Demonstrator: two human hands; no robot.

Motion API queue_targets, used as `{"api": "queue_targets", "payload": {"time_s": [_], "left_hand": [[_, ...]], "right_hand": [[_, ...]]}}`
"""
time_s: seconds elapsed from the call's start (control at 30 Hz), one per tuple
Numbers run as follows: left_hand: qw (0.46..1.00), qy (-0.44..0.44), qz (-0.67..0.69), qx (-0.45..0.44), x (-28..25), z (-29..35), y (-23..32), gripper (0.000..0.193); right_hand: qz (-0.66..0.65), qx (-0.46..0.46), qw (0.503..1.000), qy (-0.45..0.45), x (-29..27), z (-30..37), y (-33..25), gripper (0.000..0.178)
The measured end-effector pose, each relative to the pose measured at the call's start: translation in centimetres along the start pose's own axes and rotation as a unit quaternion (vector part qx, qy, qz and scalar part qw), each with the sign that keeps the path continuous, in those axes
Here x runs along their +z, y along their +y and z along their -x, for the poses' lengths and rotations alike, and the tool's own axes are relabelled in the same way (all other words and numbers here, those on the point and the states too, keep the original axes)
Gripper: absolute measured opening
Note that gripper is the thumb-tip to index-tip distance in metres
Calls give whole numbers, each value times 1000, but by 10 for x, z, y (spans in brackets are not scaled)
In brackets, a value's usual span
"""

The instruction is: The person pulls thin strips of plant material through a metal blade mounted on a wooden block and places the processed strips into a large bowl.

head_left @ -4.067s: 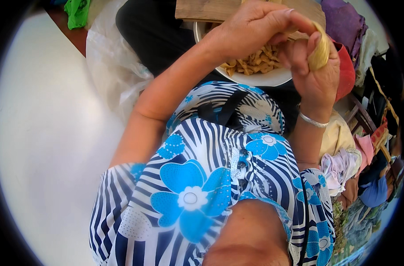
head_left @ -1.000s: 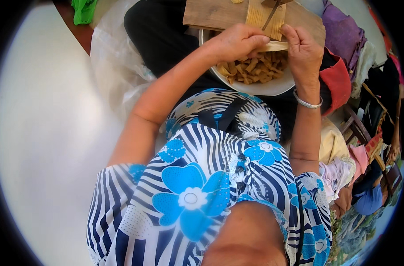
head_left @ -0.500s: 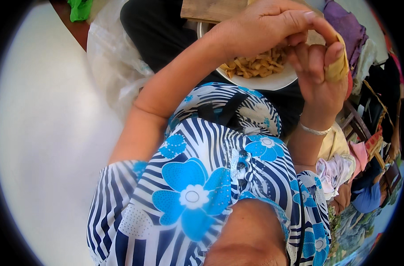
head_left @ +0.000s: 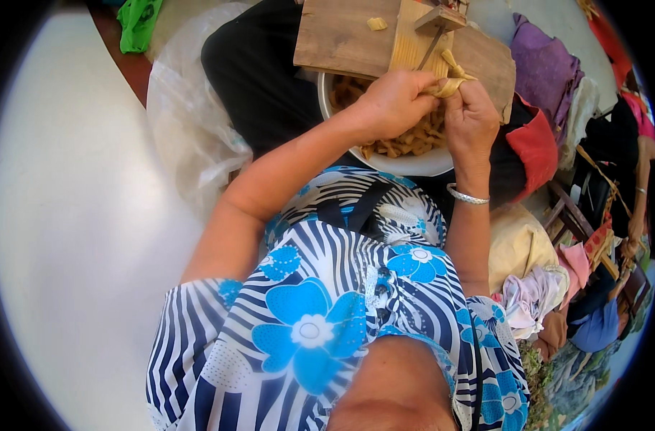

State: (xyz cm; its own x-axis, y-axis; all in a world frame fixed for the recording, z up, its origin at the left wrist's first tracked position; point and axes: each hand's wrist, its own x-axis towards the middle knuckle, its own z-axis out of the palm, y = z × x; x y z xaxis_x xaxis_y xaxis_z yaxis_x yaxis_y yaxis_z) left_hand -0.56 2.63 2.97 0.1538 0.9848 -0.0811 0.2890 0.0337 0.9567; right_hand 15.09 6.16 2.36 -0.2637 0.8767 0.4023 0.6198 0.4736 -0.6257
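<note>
Between my hands a tan, flat strip (head_left: pixel 450 87) is folded or looped, one end sticking up over the board. My left hand (head_left: pixel 396 105) pinches its left side. My right hand (head_left: pixel 472 118), below which a silver bracelet circles the wrist, grips the right side with curled fingers. Just beyond them lies a wooden board (head_left: pixel 345 36) with a paler strip of wood and a raised block (head_left: pixel 441 18); a thin dark rod slants down from the block toward my fingers. Under the board and my hands sits a white-rimmed bowl (head_left: pixel 431 167) holding many cut tan pieces (head_left: pixel 414 140).
One small tan piece (head_left: pixel 376 24) rests on the board. Clear plastic sheeting (head_left: pixel 191 115) lies left of my dark-trousered leg (head_left: pixel 259 86). To the right are a purple cloth (head_left: pixel 546 65), a red cloth (head_left: pixel 534 147) and piled fabrics (head_left: pixel 532 294). Another person's arm (head_left: pixel 638 194) shows at far right.
Both hands have come down and closer together, from raised above the bowl to the board's near edge. The strip, earlier against my right fingers, is now stretched between both hands.
</note>
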Motion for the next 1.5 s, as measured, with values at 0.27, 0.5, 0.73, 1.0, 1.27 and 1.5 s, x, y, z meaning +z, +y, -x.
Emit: {"api": "queue_targets", "payload": {"time_s": [0.27,0.5,0.73,1.0,1.27,1.5], "left_hand": [[917,186,-247,251,14,7,-19,20],[953,169,-119,221,21,20,-19,28],[981,99,-146,82,10,3,1,22],[948,36,289,-128,5,15,-5,20],[956,175,-173,158,-12,29,-18,10],[964,120,-175,163,-20,19,-11,9]], "right_hand": [[-454,386,778,-200,4,22,15,23],[-669,404,597,-182,4,30,6,28],[-240,124,959,-88,0,18,-8,12],[-351,170,918,69,0,5,-14,10],[-411,269,871,-27,-16,-4,4,28],[-284,274,858,-329,-40,-12,10,26]]}}
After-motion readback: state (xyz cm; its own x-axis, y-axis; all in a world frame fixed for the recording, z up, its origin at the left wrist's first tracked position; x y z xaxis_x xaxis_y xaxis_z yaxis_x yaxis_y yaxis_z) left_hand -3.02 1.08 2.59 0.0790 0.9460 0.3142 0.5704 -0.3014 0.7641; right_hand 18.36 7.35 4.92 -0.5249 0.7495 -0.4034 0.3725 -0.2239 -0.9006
